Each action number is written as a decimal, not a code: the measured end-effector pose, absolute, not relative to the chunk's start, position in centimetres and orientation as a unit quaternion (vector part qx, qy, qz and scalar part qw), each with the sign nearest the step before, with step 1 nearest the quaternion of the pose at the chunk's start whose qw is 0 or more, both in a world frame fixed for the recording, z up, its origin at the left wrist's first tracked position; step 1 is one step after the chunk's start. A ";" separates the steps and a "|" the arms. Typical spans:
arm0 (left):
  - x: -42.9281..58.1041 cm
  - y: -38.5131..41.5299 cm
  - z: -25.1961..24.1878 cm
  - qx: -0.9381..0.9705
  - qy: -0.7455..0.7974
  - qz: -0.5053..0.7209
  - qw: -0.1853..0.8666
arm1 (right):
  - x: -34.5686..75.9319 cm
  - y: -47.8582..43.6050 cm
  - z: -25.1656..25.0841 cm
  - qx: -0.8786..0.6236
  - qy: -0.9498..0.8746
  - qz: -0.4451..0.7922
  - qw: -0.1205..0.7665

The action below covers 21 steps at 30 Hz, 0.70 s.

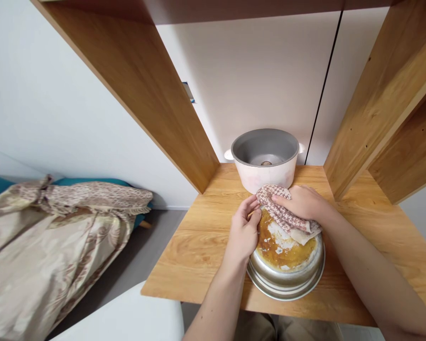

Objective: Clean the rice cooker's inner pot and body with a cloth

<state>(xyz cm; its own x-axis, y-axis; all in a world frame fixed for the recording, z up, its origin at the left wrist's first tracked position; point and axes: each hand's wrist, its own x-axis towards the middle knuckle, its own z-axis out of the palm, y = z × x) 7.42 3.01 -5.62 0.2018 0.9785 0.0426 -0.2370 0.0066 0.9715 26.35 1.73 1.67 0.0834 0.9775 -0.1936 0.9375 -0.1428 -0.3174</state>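
Head view: head-worn, facing forward and down.
Nearness: close above left hand (244,233) and right hand (305,203) at the wooden table (199,246).

Count: hands, 2: left hand (244,232), right hand (303,202). Patterned cloth (286,215), 1. Stained metal pan (287,277), 1. White pot (265,158), 1. Wooden table (199,246), 1. Beige bedspread (57,237), 1.

Left hand (243,232), right hand (305,203), fingers (250,205) curled

White walls (57,94) and a grey floor (142,251) — a wooden desk (199,246) beside a beige-covered bed (39,255).
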 end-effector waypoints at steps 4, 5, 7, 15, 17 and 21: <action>7.4 2.9 -5.6 0.494 0.382 0.498 0.602 | 27.3 2.1 1.5 -0.701 -0.656 0.266 0.087; 7.3 2.9 -5.5 0.495 0.383 0.496 0.603 | 27.5 2.2 1.5 -0.692 -0.659 0.279 0.093; 7.3 2.9 -5.5 0.494 0.384 0.493 0.605 | 27.7 2.3 1.4 -0.686 -0.662 0.285 0.096; 7.2 3.0 -5.7 0.489 0.405 0.490 0.598 | 26.1 1.8 1.6 -0.745 -0.655 0.120 0.039; 7.1 2.9 -5.7 0.486 0.409 0.488 0.598 | 25.5 1.6 1.6 -0.758 -0.645 0.095 0.034; 7.1 3.0 -5.6 0.494 0.405 0.482 0.600 | 25.4 1.6 1.3 -0.755 -0.647 0.096 0.037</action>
